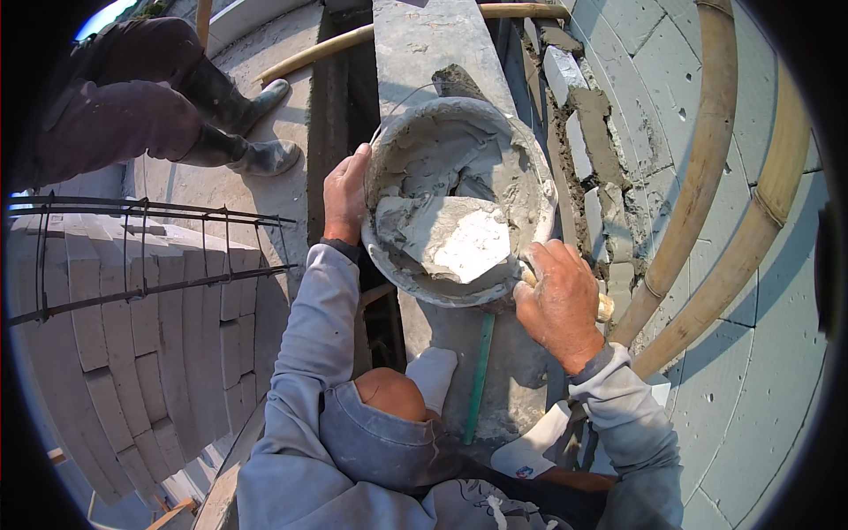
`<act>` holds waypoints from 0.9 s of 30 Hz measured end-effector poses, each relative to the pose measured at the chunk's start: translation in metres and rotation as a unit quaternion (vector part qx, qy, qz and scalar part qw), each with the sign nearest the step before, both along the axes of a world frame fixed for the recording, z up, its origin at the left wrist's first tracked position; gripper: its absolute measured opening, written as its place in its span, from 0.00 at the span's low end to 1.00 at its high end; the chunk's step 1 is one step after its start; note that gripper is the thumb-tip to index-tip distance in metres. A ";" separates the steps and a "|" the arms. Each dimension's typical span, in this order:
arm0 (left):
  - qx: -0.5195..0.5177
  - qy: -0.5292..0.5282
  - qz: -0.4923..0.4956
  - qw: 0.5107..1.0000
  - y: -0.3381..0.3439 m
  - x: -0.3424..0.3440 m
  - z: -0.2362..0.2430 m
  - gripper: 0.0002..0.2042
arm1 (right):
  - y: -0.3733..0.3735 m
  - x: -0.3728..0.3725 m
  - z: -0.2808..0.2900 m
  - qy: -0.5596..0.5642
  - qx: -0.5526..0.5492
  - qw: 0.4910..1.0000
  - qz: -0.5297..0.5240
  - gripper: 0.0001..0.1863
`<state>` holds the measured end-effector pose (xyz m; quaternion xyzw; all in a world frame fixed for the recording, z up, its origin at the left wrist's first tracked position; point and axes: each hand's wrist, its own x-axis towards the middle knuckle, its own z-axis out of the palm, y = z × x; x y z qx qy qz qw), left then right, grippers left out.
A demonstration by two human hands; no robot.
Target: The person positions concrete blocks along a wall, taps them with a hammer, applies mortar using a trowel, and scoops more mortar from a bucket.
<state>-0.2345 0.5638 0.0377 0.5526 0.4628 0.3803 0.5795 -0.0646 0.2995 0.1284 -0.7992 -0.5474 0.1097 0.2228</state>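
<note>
The trowel's [459, 238] handle is almost wholly hidden inside the right hand [558, 300], and its blade is partly buried in mortar. The left hand's [346, 196] fingertips are hidden behind the bucket's [530, 177] rim. A nearby person [132, 97] is cut off above the legs.

Bright, hard daylight from upper right. Sharp, dark shadows beside the bamboo poles [707, 177] and under the bucket [459, 203]. Slight glare on wet mortar [468, 243]. Strong fisheye bending and black vignette at edges; centre sharp.

Mortar-smeared grey plank [424, 40], mortar bucket [530, 190] resting on it, green level [480, 371] lying alongside
</note>
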 end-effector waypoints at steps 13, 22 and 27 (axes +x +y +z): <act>0.245 0.143 -0.133 0.950 0.006 -0.020 -0.019 0.19 | -0.050 0.046 -0.101 -0.019 0.212 0.932 -0.294 0.17; 0.295 0.162 -0.154 0.929 0.008 -0.025 -0.017 0.17 | -0.033 0.107 -0.222 0.095 0.034 0.843 -0.528 0.17; 0.359 0.157 -0.161 0.906 0.024 -0.045 -0.029 0.17 | 0.009 0.151 -0.242 0.228 0.014 0.799 -0.556 0.21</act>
